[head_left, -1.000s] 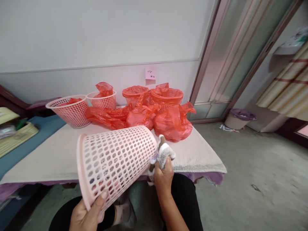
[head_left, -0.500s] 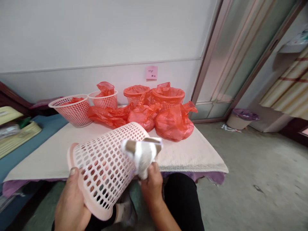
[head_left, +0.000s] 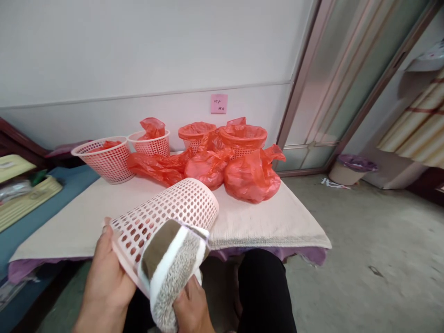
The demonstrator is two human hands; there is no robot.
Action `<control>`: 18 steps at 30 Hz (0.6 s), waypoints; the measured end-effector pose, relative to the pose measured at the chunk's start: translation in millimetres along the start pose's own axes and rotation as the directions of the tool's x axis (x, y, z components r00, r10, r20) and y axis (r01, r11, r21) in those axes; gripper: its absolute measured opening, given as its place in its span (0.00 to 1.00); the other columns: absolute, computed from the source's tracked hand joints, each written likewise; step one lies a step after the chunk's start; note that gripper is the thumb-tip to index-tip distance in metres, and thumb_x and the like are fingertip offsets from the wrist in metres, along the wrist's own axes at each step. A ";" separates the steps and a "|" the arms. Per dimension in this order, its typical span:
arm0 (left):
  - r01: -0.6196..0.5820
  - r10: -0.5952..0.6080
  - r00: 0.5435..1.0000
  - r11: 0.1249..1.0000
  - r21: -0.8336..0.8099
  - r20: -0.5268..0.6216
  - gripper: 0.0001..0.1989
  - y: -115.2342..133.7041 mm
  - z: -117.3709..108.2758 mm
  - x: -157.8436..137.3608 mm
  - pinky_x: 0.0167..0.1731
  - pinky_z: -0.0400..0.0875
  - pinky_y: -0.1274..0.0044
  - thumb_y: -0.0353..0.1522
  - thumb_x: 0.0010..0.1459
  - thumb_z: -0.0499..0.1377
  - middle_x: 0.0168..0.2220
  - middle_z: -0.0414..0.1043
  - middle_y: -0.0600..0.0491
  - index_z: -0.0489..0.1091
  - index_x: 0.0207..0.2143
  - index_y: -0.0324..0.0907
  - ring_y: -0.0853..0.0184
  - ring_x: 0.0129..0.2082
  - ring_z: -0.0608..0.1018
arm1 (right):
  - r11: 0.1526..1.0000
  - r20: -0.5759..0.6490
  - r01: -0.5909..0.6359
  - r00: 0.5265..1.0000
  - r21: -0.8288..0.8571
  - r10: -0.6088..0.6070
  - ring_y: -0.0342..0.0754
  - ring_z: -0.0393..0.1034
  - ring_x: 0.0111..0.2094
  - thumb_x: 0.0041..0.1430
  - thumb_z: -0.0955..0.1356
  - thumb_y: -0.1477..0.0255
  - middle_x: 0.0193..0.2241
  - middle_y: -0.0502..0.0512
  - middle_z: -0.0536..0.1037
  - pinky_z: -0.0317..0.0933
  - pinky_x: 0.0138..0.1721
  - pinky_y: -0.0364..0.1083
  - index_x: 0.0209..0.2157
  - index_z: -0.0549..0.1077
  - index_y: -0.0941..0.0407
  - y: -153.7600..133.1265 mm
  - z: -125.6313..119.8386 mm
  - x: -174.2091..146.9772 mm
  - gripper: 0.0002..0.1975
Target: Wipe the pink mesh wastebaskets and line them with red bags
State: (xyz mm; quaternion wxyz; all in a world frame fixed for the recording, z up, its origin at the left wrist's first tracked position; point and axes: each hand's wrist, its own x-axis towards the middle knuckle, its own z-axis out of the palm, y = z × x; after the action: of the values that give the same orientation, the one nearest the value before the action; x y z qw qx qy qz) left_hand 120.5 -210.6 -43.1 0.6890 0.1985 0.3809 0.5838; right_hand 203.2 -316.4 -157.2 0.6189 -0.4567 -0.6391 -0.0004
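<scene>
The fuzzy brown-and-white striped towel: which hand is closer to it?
Right. The right hand presses the fuzzy brown-and-white striped towel from below, against the pink plastic mesh basket. The left hand grips the basket's rim, left of the towel.

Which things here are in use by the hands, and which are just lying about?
In use:
- basket, held by the left hand
- cloth, pressed on the basket by the right hand

Lying about:
- red bags
- other baskets on the table
- pink note
- bin

Two bare hands (head_left: 107, 286) — no gloves, no sleeves at the wrists, black trousers (head_left: 263, 291) over the knees
</scene>
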 end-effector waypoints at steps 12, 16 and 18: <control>-0.045 0.029 0.996 0.982 0.181 0.087 0.22 -26.3 -0.4 -16.5 0.52 0.73 0.67 0.42 0.59 0.57 0.51 0.76 0.46 0.72 0.53 0.43 0.54 0.54 0.75 | 0.990 -0.107 -0.129 0.987 -0.058 0.122 0.55 0.71 0.34 0.42 0.63 0.78 0.35 0.58 0.74 0.70 0.35 0.53 0.49 0.67 0.55 2.9 -2.2 16.1 0.27; -0.164 -0.133 0.900 0.779 0.606 0.415 0.34 -46.8 -51.2 -28.7 0.50 0.74 0.64 0.36 0.39 0.72 0.52 0.76 0.44 0.74 0.52 0.46 0.47 0.52 0.76 | 0.964 -0.190 -0.242 0.947 0.106 0.259 0.47 0.67 0.26 0.47 0.65 0.78 0.27 0.50 0.70 0.66 0.29 0.46 0.36 0.68 0.53 10.3 -24.0 42.6 0.12; -0.370 -0.210 0.811 0.541 0.756 0.547 0.36 -56.6 -74.1 -28.4 0.52 0.71 0.62 0.30 0.40 0.71 0.54 0.74 0.45 0.72 0.55 0.51 0.47 0.54 0.75 | 0.916 -0.197 -0.360 0.899 0.176 0.391 0.45 0.65 0.25 0.50 0.66 0.77 0.25 0.48 0.69 0.64 0.27 0.44 0.35 0.68 0.54 12.1 -34.2 51.8 0.09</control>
State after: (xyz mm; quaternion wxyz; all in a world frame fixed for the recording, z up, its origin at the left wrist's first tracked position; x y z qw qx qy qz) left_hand 100.6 -264.0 -122.2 0.5599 0.6879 0.3730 0.2723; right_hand 246.8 -298.4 -115.0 0.7061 -0.5253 -0.4618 0.1100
